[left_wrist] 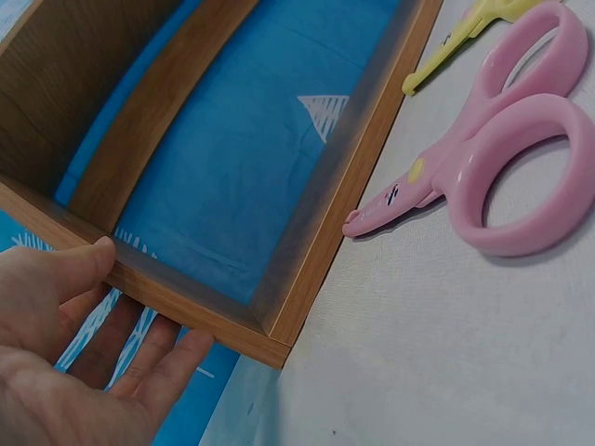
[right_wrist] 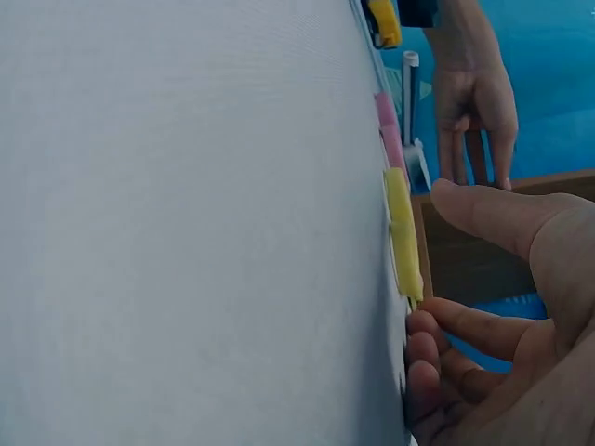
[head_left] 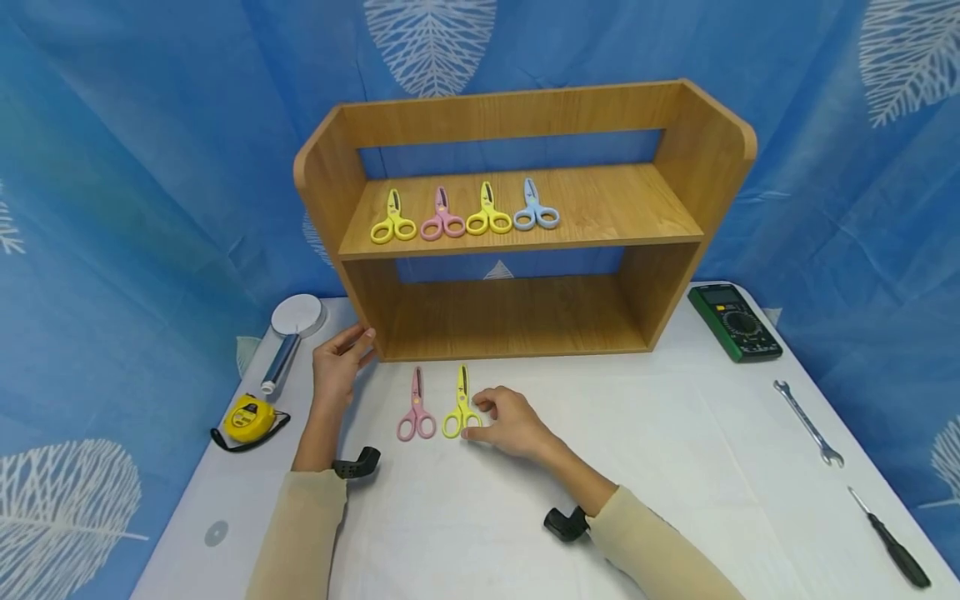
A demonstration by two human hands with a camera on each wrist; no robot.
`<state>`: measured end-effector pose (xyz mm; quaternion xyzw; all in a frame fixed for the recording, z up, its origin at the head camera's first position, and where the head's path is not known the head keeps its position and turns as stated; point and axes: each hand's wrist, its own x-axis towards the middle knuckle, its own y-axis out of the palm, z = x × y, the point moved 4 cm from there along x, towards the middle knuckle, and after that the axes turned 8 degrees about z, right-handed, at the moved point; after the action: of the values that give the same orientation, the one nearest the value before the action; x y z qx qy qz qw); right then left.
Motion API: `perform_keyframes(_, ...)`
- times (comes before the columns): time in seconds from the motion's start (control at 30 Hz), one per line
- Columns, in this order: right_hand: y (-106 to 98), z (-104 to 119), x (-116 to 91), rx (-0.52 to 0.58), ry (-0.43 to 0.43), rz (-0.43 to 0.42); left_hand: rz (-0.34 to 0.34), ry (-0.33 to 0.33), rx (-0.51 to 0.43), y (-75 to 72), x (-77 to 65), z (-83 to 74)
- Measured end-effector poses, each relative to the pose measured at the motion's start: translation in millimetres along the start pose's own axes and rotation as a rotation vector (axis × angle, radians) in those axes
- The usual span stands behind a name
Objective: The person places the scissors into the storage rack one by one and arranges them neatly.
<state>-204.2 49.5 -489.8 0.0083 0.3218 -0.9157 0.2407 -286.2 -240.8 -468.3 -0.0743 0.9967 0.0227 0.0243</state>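
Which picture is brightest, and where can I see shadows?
Head view: brightest, with a soft shadow beside the left sleeve on the white table; left wrist view: dimmer, with a thin shadow under the pink scissors; right wrist view: dim too, with greyish shade on the table near the right hand.

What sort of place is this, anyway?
Probably a staged work area: blue leaf-print cloth hangs behind a white table, and a wooden shelf on it holds scissors in a row.

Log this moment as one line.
left hand: at left side of wooden shelf | right hand: at yellow scissors on table | pink scissors: on table | four scissors: on shelf's upper level
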Motion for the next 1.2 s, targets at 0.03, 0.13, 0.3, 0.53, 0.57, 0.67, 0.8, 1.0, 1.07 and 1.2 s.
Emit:
perform_keyframes(0.03, 1.5, 0.2, 0.4, -0.018, -0.001, -0.004, -0.001, -0.006, -0.001, 0.0, -0.7, 0.7)
perform_keyframes(0.13, 5.5, 1.2, 1.3, -0.082, 0.004, -0.020, -0.003, -0.019, -0.002, -0.4, -2.3, 2.7)
perform_keyframes(0.3, 9.8, 5.0, 2.3, -0.146, 0.026, -0.067, -0.014, -0.015, -0.022, -1.6, -3.2, 3.4)
perform_keyframes(0.53, -0.3, 7.8, 0.1, -0.051, 0.047, -0.076, -0.007, -0.010, -0.024, -1.7, -1.0, 2.2)
perform_keyframes(0.57, -3.5, 7.6, -1.0, -0.018, 0.050, -0.066, -0.007, -0.010, -0.023, -1.6, -0.6, 2.2)
perform_keyframes(0.67, -14.3, 6.2, -6.5, 0.076, 0.053, -0.041, -0.009, -0.013, -0.013, -1.0, -0.4, 2.2)
perform_keyframes(0.8, -35.6, 12.7, -23.2, 0.138, -0.005, -0.035, -0.009, -0.022, 0.002, 0.4, -1.3, 2.3)
perform_keyframes(1.0, -90.4, 46.1, -62.2, 0.134, -0.125, -0.073, -0.013, -0.008, -0.009, 1.3, -1.0, 2.1)
perform_keyframes(1.07, -114.3, 59.4, -74.6, 0.119, -0.149, -0.102, -0.015, -0.002, -0.008, 1.3, -1.1, 1.5)
perform_keyframes(1.2, -165.5, 82.9, -93.7, 0.083, -0.187, -0.193, -0.010, -0.003, -0.006, 1.8, -1.6, -0.1)
